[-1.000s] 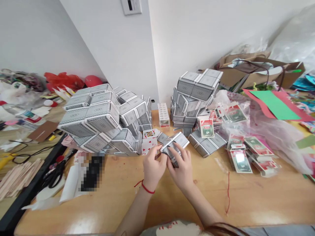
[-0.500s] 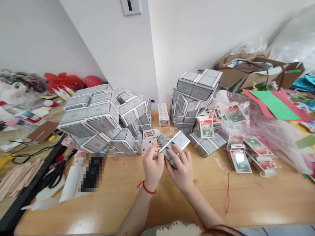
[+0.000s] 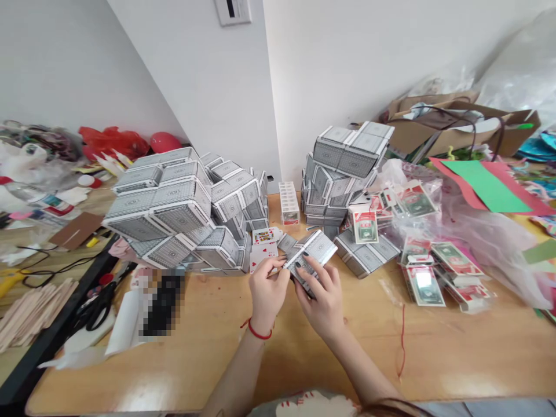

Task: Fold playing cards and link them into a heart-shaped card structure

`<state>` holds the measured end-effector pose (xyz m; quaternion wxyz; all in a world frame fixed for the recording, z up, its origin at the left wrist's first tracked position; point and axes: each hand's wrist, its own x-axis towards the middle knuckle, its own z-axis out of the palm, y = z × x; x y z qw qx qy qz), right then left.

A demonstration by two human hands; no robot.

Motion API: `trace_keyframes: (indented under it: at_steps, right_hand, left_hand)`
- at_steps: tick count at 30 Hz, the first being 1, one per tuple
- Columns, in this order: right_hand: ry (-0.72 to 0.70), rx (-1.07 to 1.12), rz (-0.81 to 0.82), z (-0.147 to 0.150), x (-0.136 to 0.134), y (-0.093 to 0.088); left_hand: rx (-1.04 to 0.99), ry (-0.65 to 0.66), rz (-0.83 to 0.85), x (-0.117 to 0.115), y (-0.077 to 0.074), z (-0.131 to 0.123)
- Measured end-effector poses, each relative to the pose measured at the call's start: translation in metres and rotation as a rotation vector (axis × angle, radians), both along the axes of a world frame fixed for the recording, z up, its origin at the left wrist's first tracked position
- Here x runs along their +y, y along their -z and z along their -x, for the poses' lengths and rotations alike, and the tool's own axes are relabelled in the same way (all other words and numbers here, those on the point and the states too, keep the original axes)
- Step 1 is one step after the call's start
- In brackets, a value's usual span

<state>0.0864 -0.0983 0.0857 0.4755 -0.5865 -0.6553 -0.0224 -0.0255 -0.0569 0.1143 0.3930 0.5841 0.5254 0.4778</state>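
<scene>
A block folded from grey-backed playing cards (image 3: 320, 248) is tilted above the table between my hands. My right hand (image 3: 320, 295) is wrapped over its near part, fingers lying across the card backs. At its left corner my left hand (image 3: 268, 292) is closed in a pinch, thumb against fingers; whether it grips the block's edge or a loose flap I cannot tell. Loose face-up playing cards (image 3: 263, 253) lie just beyond my left hand. A joined pair of card blocks (image 3: 367, 252) rests to the right of my right hand.
Stacked card blocks stand at left (image 3: 174, 202) and back right (image 3: 347, 156). Between them is a row of card packs (image 3: 289, 202). Opened card boxes (image 3: 428, 284) and plastic film (image 3: 490, 243) lie right. Scissors (image 3: 98, 307) and a paper roll (image 3: 124, 321) are at left.
My left hand has shifted slightly left at the block's corner. The block and my right hand have hardly moved, and the view has tilted a little.
</scene>
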Motion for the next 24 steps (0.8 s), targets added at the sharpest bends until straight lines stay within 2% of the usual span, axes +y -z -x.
trace_keyframes:
  at_steps: [4, 9, 12, 17, 21, 24]
  right_hand:
    - [0.007, 0.018, 0.009, 0.004, 0.0, 0.001]
    - [0.003, 0.149, 0.046, -0.001, 0.003, -0.008]
    - [-0.03, 0.203, 0.124, -0.009, 0.004, -0.013]
    - [-0.167, 0.204, 0.292, -0.016, 0.002, -0.014]
    - [-0.306, 0.204, 0.414, -0.015, 0.0, -0.013]
    - [-0.412, 0.265, 0.435, -0.016, -0.001, -0.011]
  left_hand:
    - [-0.063, -0.024, 0.025, 0.0, 0.001, 0.0]
    - [-0.147, 0.104, -0.005, -0.011, -0.001, -0.001]
    - [-0.213, 0.136, 0.04, -0.012, 0.008, 0.004]
    - [-0.376, 0.087, 0.265, -0.004, 0.027, 0.012]
    - [-0.338, 0.037, 0.189, -0.004, 0.029, 0.011]
    - [-0.283, 0.042, 0.117, -0.005, 0.025, 0.009]
